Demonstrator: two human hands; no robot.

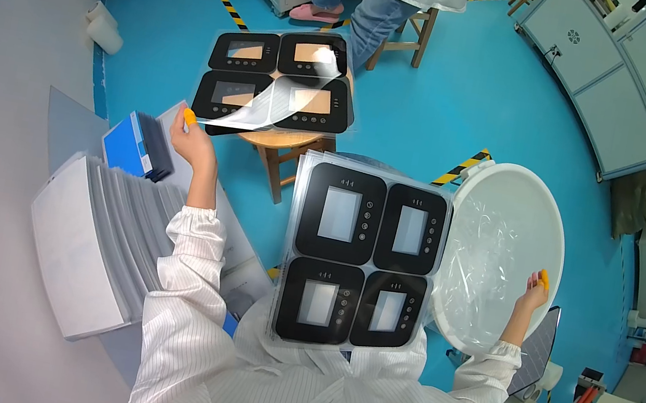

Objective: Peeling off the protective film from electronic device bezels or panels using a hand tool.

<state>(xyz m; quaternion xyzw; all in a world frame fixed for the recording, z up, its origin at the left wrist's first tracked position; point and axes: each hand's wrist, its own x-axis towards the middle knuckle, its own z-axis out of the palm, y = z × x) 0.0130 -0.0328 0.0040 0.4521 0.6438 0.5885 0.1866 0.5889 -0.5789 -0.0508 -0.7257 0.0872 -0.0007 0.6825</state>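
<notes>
My left hand [194, 142], with an orange finger cot, pinches the near left corner of a clear sheet printed with black panels [231, 97]. That sheet lies on a stack on a wooden stool, and a bright curved reflection crosses it. On my lap rests a second stack of clear sheets [370, 267], each showing black panels with grey windows. Over the right side of a white tub [557, 241] is my right hand [529, 297], also wearing an orange finger cot. Its fingers are curled together; what they hold, if anything, I cannot make out. Crumpled clear film [484, 263] lies inside the tub.
To my left stand a thick stack of pale sheets [89, 248] and a blue box [127, 145]. The wooden stool [277, 141] is ahead. Beyond it, another person [378, 27] sits on a stool near grey cabinets. More cabinets [585, 66] line the far right.
</notes>
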